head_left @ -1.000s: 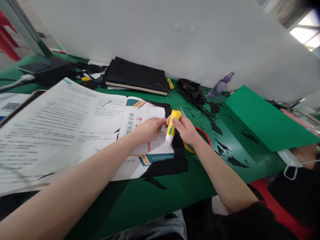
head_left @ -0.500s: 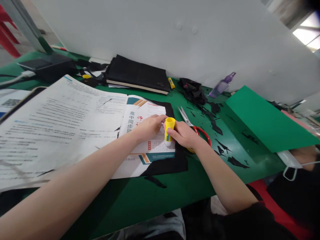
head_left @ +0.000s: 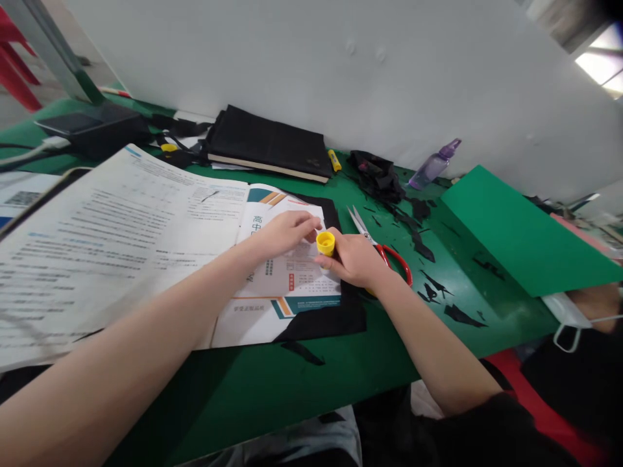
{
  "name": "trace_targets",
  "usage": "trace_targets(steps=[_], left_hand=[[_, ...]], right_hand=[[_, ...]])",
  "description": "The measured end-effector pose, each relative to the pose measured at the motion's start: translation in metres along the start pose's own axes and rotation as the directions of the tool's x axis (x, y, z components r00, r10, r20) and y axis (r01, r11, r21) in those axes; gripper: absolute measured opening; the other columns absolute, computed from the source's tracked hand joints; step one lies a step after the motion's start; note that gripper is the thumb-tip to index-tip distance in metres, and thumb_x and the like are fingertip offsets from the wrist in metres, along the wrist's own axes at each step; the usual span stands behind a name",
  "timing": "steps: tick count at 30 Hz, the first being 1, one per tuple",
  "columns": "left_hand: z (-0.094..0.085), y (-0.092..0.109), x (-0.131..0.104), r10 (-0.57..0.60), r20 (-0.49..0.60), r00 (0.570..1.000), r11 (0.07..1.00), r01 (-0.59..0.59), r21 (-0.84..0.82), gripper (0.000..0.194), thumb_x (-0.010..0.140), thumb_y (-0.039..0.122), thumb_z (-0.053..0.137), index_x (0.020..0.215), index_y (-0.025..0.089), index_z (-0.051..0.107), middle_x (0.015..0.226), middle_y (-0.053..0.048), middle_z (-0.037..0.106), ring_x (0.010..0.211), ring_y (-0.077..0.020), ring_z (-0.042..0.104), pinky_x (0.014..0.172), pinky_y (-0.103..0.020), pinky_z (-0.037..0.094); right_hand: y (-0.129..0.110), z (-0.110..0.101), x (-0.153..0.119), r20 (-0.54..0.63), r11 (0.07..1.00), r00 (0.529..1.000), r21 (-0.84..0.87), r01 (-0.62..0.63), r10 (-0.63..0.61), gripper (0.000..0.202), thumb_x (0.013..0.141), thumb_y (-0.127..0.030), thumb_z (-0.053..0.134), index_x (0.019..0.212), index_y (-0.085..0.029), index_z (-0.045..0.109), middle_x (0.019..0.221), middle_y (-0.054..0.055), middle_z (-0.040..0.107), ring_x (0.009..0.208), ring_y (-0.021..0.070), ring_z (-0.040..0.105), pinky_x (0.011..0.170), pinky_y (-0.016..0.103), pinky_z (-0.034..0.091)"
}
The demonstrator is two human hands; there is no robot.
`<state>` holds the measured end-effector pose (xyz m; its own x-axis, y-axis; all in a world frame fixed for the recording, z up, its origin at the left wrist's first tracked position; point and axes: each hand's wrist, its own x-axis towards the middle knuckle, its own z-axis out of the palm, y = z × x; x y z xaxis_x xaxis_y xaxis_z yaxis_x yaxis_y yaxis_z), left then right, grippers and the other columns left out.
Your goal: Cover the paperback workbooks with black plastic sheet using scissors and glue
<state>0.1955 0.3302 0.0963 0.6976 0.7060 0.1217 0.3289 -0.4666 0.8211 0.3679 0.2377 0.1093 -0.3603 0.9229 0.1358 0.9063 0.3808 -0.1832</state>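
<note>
My right hand (head_left: pixel 357 258) is closed around a yellow glue stick (head_left: pixel 326 244), its round yellow end facing up over the book cover. Just left of it, my left hand (head_left: pixel 291 232) hovers at the cover with fingers stretched out and slightly bent; nothing shows in them. Under both hands lies an open book or magazine (head_left: pixel 114 240) with a printed cover (head_left: pixel 311 303), resting partly on black sheet material (head_left: pixel 335 322). Beside my right hand are scissors (head_left: pixel 396 263) with red handles, blades pointing away.
A black notebook (head_left: pixel 267 143) and a small yellow stick (head_left: pixel 334 161) lie toward the white partition. Black scraps (head_left: pixel 413 237), a purple spray bottle (head_left: pixel 435 165) and a green board (head_left: pixel 525 233) are on the right. A black box (head_left: pixel 97 126) with cables stands left.
The glue stick has tilted, so its round yellow end shows more. My left hand has shifted slightly up and left, its fingers straighter and apart from the stick.
</note>
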Motion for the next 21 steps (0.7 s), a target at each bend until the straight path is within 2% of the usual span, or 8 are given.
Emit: trace_targets(steps=[2, 3, 5, 6, 8, 11, 16, 21], left_hand=[[-0.01, 0.012, -0.003, -0.076, 0.031, 0.997, 0.997, 0.076, -0.024, 0.055, 0.094, 0.055, 0.027, 0.075, 0.019, 0.063, 0.073, -0.007, 0.07, 0.066, -0.0177, 0.066, 0.06, -0.028, 0.05], [-0.015, 0.019, -0.005, -0.137, 0.086, 0.987, 0.989, 0.141, -0.037, 0.056, 0.092, 0.061, 0.029, 0.073, 0.019, 0.062, 0.072, -0.007, 0.069, 0.064, -0.018, 0.066, 0.057, -0.028, 0.049], [-0.023, 0.032, -0.011, -0.149, 0.224, 0.963, 0.989, 0.151, 0.01, 0.049, 0.086, 0.063, 0.042, 0.079, 0.02, 0.063, 0.08, -0.006, 0.07, 0.065, -0.0191, 0.066, 0.053, -0.027, 0.046], [-0.025, 0.038, -0.013, -0.149, 0.259, 0.954, 0.988, 0.133, 0.077, 0.044, 0.082, 0.063, 0.049, 0.08, 0.021, 0.063, 0.08, -0.005, 0.07, 0.063, -0.0193, 0.065, 0.051, -0.027, 0.044], [-0.028, 0.046, -0.017, -0.152, 0.273, 0.95, 0.968, 0.088, 0.233, 0.038, 0.076, 0.06, 0.059, 0.08, 0.022, 0.062, 0.076, -0.004, 0.069, 0.059, -0.0196, 0.063, 0.05, -0.028, 0.04], [-0.028, 0.048, -0.018, -0.188, 0.24, 0.952, 0.918, 0.084, 0.388, 0.035, 0.077, 0.057, 0.057, 0.074, 0.023, 0.061, 0.069, -0.004, 0.066, 0.056, -0.0201, 0.058, 0.051, -0.031, 0.037], [-0.031, 0.043, -0.015, -0.189, 0.212, 0.959, 0.919, 0.096, 0.383, 0.028, 0.078, 0.049, 0.056, 0.073, 0.022, 0.062, 0.069, -0.004, 0.066, 0.055, -0.019, 0.056, 0.05, -0.031, 0.035], [-0.046, 0.046, -0.015, -0.241, 0.351, 0.905, 0.913, 0.088, 0.398, 0.031, 0.078, 0.05, 0.052, 0.075, 0.02, 0.063, 0.075, -0.005, 0.069, 0.058, -0.0166, 0.057, 0.049, -0.028, 0.033]], right_hand=[[-0.001, 0.0, 0.001, 0.003, 1.0, 1.0, -0.011, -0.002, 0.002, 0.057, 0.091, -0.069, 0.027, 0.1, -0.018, 0.051, 0.076, 0.006, 0.062, 0.063, 0.0182, 0.05, 0.057, 0.03, 0.025], [-0.002, 0.0, 0.001, 0.006, 1.0, 1.0, -0.014, -0.007, 0.007, 0.057, 0.091, -0.069, 0.027, 0.098, -0.018, 0.051, 0.076, 0.006, 0.062, 0.063, 0.0184, 0.05, 0.057, 0.031, 0.025], [-0.003, 0.0, 0.002, 0.016, 1.0, 1.0, -0.01, -0.021, 0.021, 0.055, 0.09, -0.069, 0.028, 0.095, -0.019, 0.051, 0.077, 0.007, 0.062, 0.064, 0.0186, 0.051, 0.057, 0.031, 0.024], [-0.003, 0.0, 0.002, 0.022, 0.999, 0.999, -0.001, -0.033, 0.033, 0.054, 0.089, -0.07, 0.031, 0.094, -0.02, 0.051, 0.077, 0.006, 0.062, 0.064, 0.0186, 0.052, 0.056, 0.03, 0.024], [-0.003, 0.0, 0.003, 0.023, 0.998, 0.998, 0.028, -0.057, 0.056, 0.052, 0.085, -0.072, 0.041, 0.091, -0.022, 0.05, 0.076, 0.004, 0.061, 0.064, 0.0182, 0.052, 0.056, 0.029, 0.023], [-0.001, -0.001, 0.004, 0.013, 0.993, 0.998, 0.096, -0.067, 0.066, 0.052, 0.076, -0.072, 0.056, 0.087, -0.023, 0.048, 0.075, 0.002, 0.059, 0.066, 0.0175, 0.053, 0.056, 0.029, 0.027], [0.0, -0.007, 0.005, 0.041, 0.989, 0.999, 0.147, 0.026, -0.032, 0.055, 0.069, -0.054, 0.074, 0.103, -0.02, 0.049, 0.09, 0.005, 0.06, 0.084, 0.0207, 0.055, 0.072, 0.033, 0.04], [-0.006, -0.014, 0.001, 0.095, 0.994, 0.994, 0.094, 0.05, -0.059, 0.035, 0.078, -0.033, 0.069, 0.103, -0.02, 0.049, 0.097, 0.006, 0.057, 0.092, 0.0212, 0.051, 0.08, 0.034, 0.042]])
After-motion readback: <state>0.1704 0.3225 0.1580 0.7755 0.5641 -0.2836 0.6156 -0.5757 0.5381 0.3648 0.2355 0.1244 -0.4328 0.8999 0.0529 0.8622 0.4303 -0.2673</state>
